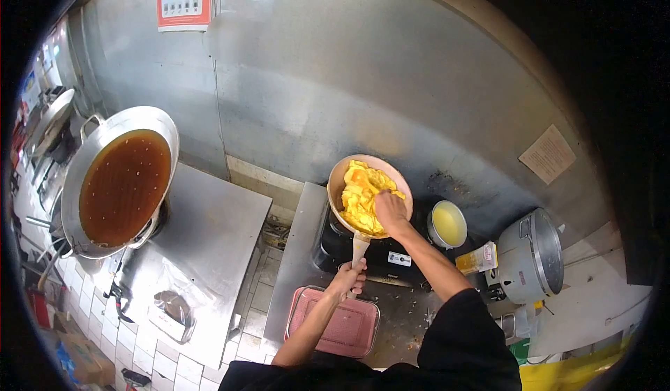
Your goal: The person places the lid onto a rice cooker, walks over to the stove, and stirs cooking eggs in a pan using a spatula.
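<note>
The yellow egg point(358, 199) sits inside the round pan point(336, 183), which stands over the black stove point(326, 251) against the metal wall. The left grip point(347, 281) is wrapped around the pale handle point(359, 249), whose long axis runs from the pan's near rim back toward the person, leaning a little left. The egg therefore lies beyond the left grip, straight out along the handle. The right grip point(391, 208) is much the nearer hand: it reaches in over the right side of the pan, knuckles up and fingers bent down at the egg. Whether those fingers hold a tool is hidden, so I cannot tell if they are clenched on something.

A bowl point(435, 234) of pale yellow liquid stands just right of the pan, and a pink tray point(335, 328) lies on the worktop point(296, 251) below the left forearm.

Writing is plentiful but hardly legible. The stove front has a white label point(399, 259) with tiny print. A red-bordered sign point(185, 3) on the wall shows a heading above a row of small pictures; a beige paper point(548, 154) farther right carries faint lines. No brand can be read.
</note>
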Demonstrator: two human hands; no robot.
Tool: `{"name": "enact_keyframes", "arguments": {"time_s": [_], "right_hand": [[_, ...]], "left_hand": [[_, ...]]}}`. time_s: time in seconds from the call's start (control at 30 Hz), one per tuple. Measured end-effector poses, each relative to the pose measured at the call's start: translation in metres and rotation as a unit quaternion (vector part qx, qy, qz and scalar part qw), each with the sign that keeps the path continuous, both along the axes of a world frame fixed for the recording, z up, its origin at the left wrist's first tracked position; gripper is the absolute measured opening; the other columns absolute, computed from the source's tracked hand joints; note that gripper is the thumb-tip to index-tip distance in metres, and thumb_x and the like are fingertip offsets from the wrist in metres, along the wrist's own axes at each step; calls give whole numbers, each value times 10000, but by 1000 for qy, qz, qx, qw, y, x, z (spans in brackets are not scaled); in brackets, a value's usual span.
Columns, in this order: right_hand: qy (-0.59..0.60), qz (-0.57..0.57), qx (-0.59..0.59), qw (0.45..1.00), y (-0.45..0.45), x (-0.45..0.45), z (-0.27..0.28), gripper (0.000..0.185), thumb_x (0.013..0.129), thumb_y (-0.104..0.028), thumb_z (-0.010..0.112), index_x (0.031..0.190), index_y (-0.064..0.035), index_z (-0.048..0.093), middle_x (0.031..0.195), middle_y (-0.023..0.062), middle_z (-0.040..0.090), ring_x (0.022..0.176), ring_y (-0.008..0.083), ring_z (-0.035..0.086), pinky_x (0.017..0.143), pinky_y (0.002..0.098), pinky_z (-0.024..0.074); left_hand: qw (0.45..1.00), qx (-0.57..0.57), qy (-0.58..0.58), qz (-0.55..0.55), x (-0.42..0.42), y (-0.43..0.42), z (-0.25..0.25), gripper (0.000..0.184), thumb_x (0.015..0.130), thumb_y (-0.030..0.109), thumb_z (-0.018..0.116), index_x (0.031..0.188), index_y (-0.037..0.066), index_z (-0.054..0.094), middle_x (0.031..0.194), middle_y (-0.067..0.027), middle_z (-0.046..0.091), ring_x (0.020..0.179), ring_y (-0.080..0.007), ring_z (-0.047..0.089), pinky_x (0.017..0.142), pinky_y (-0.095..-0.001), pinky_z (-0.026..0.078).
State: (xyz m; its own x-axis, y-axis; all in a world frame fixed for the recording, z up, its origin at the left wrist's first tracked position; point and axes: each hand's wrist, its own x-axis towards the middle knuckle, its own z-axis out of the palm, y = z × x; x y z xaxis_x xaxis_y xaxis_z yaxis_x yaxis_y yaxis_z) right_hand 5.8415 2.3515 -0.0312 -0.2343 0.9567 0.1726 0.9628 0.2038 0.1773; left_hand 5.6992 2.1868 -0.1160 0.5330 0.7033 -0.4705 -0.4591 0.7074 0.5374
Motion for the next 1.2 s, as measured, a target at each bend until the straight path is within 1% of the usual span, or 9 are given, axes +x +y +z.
{"name": "enact_keyframes", "arguments": {"time_s": [0.23, 0.3, 0.5, 0.6, 0.8, 0.93, 1.07, 1.13, 1.2], "right_hand": [[74, -106, -146, 981, -16, 25, -13, 251, 881, -47, 503, 982, 48, 712, 1048, 278, 689, 1027, 410, 676, 882, 482, 534], [71, -113, -202, 970, -24, 25, 28, 232, 846, -108, 589, 979, 28, 721, 1021, 291, 683, 1003, 440, 668, 890, 515, 522], [2, -91, -66, 994, 2, 65, 102, 144, 836, -145, 643, 892, -84, 761, 929, 210, 715, 923, 401, 688, 817, 513, 530], [-46, -75, -14, 996, 75, 114, 66, 111, 840, -120, 644, 870, -97, 749, 913, 184, 714, 923, 388, 681, 816, 510, 517], [-80, 120, -45, 989, 171, 85, -1, 135, 886, -127, 625, 991, -127, 710, 969, 118, 675, 990, 319, 647, 849, 465, 479], [-97, 264, -78, 956, 173, 66, -22, 173, 922, -109, 578, 1053, -150, 684, 1028, 78, 644, 1045, 256, 603, 883, 413, 431], [-155, 326, -147, 921, 141, 81, 21, 252, 852, -40, 559, 1066, -129, 657, 1043, 64, 610, 1074, 240, 572, 929, 395, 389], [-176, 329, -160, 914, 102, 73, 69, 224, 839, -35, 562, 1028, -115, 653, 1004, 70, 618, 1039, 257, 590, 889, 404, 425], [-178, 333, -185, 907, 81, 80, 75, 194, 829, -38, 566, 994, -98, 647, 968, 85, 627, 993, 283, 614, 840, 420, 464]], "left_hand": [[1000, -6, -24, -1, 1, 1, -4, 326, 1011, 402, 572, 982, 100, 450, 653, 60, 319, 500, -45, 261, 419, -230, 226], [1000, -9, -17, -1, -2, 2, 1, 328, 1011, 398, 573, 985, 95, 451, 653, 58, 319, 499, -45, 259, 419, -232, 224], [999, -7, -31, -3, 1, 1, -6, 351, 1007, 414, 579, 994, 86, 454, 657, 53, 327, 500, -48, 263, 414, -234, 222], [1000, -4, -19, -3, 0, 0, -5, 348, 1010, 409, 574, 996, 83, 454, 663, 46, 339, 499, -52, 276, 410, -236, 228], [1000, 9, -13, -9, -1, 1, -4, 321, 1027, 387, 544, 970, 92, 433, 680, 30, 351, 501, -58, 300, 413, -238, 236], [1000, 0, -21, -15, -3, 3, -2, 326, 1026, 392, 544, 974, 90, 433, 682, 33, 346, 503, -56, 294, 416, -235, 235], [1000, -7, -25, -13, -3, 0, -4, 329, 1024, 398, 544, 982, 90, 436, 687, 36, 342, 510, -56, 296, 419, -233, 233], [999, -5, -32, -13, -2, 3, -6, 329, 1023, 399, 545, 985, 90, 437, 688, 37, 339, 512, -56, 297, 421, -232, 234], [999, -5, -48, -16, -2, 2, -9, 327, 1022, 397, 546, 988, 91, 438, 687, 39, 337, 513, -56, 298, 422, -232, 235]]}}
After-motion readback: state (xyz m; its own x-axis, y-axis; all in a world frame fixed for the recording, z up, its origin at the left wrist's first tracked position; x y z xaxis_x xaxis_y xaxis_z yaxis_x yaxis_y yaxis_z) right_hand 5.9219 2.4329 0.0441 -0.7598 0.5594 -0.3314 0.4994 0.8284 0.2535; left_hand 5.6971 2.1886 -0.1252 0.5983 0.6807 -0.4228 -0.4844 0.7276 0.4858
